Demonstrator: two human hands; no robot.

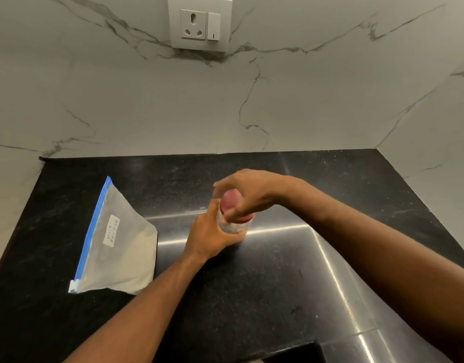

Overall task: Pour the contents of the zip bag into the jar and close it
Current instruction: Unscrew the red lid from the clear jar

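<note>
A clear jar [233,226] stands upright on the black counter [252,284], near its middle. My left hand [212,237] wraps around the jar's body from the left. A red lid [232,203] sits on top of the jar, and my right hand [248,195] grips it from above; the fingers look blurred. The zip bag [121,247] lies flat on the counter to the left, apart from both hands. It has a blue zip strip along its left edge, a white handwritten label and pale powder inside.
A marble wall [225,106] rises behind the counter and along its right side, with a socket and switch plate [199,22] high up. The counter's front edge has a cut-out [291,355] at the bottom of the view.
</note>
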